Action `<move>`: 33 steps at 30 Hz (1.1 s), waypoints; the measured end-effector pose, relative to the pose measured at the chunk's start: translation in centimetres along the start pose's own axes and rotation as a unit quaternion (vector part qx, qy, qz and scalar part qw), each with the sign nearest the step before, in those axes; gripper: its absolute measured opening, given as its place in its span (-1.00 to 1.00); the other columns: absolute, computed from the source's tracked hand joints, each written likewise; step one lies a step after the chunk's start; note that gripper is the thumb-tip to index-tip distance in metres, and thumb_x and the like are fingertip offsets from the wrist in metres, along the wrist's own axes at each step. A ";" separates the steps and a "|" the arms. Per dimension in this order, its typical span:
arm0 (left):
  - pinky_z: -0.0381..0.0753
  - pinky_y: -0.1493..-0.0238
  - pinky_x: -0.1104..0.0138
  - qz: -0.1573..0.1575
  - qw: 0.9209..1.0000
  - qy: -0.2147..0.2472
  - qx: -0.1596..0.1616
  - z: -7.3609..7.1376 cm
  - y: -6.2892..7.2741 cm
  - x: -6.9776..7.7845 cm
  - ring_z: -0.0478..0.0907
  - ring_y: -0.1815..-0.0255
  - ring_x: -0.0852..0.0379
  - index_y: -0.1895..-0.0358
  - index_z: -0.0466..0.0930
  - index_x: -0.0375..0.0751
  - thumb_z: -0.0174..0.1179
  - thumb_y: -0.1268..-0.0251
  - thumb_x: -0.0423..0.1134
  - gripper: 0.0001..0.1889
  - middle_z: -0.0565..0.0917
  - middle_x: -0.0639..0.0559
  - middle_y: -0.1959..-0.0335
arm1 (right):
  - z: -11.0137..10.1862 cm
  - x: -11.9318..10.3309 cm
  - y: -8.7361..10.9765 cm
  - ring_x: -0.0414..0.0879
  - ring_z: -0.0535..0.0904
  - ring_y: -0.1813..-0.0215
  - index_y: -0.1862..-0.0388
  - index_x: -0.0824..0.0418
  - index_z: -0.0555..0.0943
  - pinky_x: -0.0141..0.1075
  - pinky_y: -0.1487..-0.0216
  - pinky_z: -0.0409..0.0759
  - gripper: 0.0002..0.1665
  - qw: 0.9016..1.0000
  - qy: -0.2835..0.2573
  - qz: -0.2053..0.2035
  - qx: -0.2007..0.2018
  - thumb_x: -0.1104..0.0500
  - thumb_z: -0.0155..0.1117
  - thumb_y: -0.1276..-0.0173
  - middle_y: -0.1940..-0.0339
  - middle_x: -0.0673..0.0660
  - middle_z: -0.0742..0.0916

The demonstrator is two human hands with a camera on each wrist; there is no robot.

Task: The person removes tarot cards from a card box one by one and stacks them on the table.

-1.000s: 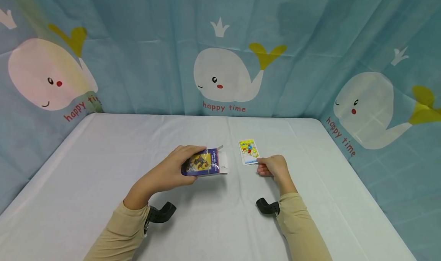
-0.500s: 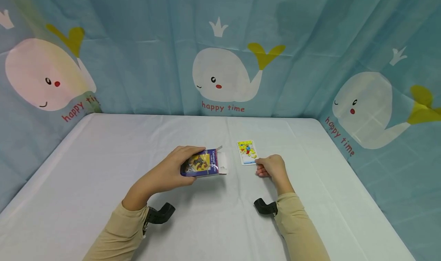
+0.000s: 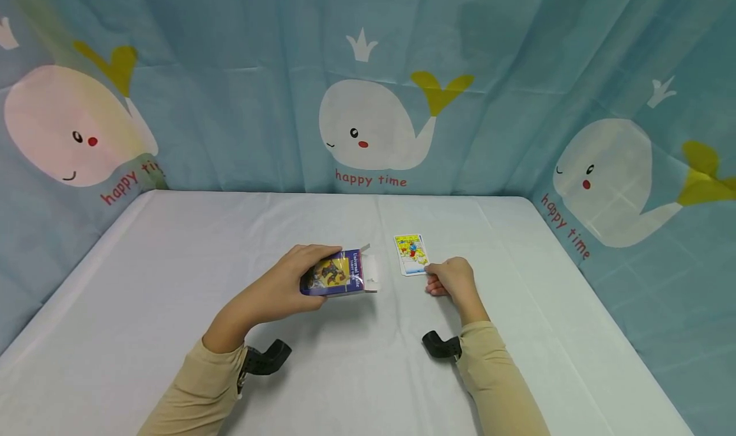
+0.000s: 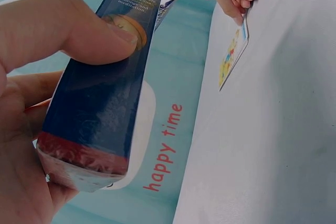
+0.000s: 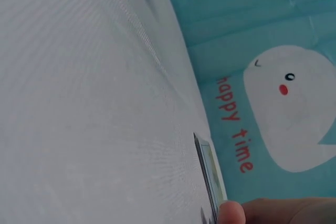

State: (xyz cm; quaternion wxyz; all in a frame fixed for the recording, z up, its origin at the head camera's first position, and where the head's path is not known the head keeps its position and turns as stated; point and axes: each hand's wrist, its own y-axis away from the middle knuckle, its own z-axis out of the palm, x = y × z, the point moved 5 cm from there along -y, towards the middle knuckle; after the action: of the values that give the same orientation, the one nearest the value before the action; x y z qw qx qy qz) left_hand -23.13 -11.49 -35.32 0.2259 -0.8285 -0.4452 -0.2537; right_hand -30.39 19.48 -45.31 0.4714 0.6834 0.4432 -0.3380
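My left hand (image 3: 284,281) grips a blue and purple tarot card box (image 3: 336,273) from its left end, above the white cloth. The box's open end, with its flaps out, faces right. In the left wrist view the thumb presses on the narrow blue side of the box (image 4: 100,98). To the right, my right hand (image 3: 457,277) pinches the near right corner of a tarot card (image 3: 411,254) with a yellow picture and white border, its other fingers curled under. The right wrist view shows the card (image 5: 211,174) nearly edge-on, with a fingertip (image 5: 232,212) at its edge.
A white cloth (image 3: 190,295) covers the table. Behind and beside it hangs a blue-green curtain (image 3: 247,103) printed with whales. Black camera mounts (image 3: 267,358) stick out from both wrists below the hands.
The whole head view, curtain included, has slid slightly to the left. Both hands keep their hold on the box and the card, with hardly any movement.
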 end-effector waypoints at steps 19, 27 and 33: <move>0.47 -0.09 0.09 -0.001 1.000 0.004 -0.005 0.1 -0.1 -0.1 0.36 -0.24 -0.04 -0.48 0.31 -0.09 0.36 -0.07 -0.31 -0.20 0.45 -0.11 -0.37 | 3.7 -3.5 1.5 0.26 0.37 -0.10 -0.04 0.56 0.49 -0.02 -0.02 0.47 -0.11 0.932 0.342 -0.071 0.097 -0.14 0.53 -0.03 -0.02 0.43 0.49; 0.47 -0.08 0.10 0.001 1.000 0.004 0.000 0.1 -0.1 -0.2 0.35 -0.24 -0.02 -0.47 0.32 -0.12 0.36 -0.06 -0.32 -0.20 0.45 -0.09 -0.38 | 4.0 -3.4 1.2 0.24 0.39 -0.09 -0.05 0.58 0.49 0.01 -0.03 0.49 -0.16 0.937 0.327 -0.058 0.109 -0.06 0.54 -0.05 -0.04 0.43 0.48; 0.46 -0.08 0.09 0.001 1.000 0.003 0.002 0.0 0.0 -0.2 0.36 -0.23 -0.03 -0.47 0.32 -0.11 0.36 -0.06 -0.31 -0.20 0.45 -0.10 -0.38 | 3.8 -3.8 0.7 0.28 0.38 -0.16 -0.11 0.56 0.46 0.09 -0.10 0.48 -0.11 0.946 0.297 -0.053 0.115 -0.13 0.50 -0.09 -0.09 0.44 0.47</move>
State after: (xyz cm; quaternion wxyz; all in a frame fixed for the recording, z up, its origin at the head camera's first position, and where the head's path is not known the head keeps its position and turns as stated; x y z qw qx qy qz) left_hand -23.20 -11.60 -35.42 0.2287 -0.8277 -0.4442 -0.2553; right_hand -31.38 14.68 -42.94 0.2179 0.7780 0.5567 -0.1932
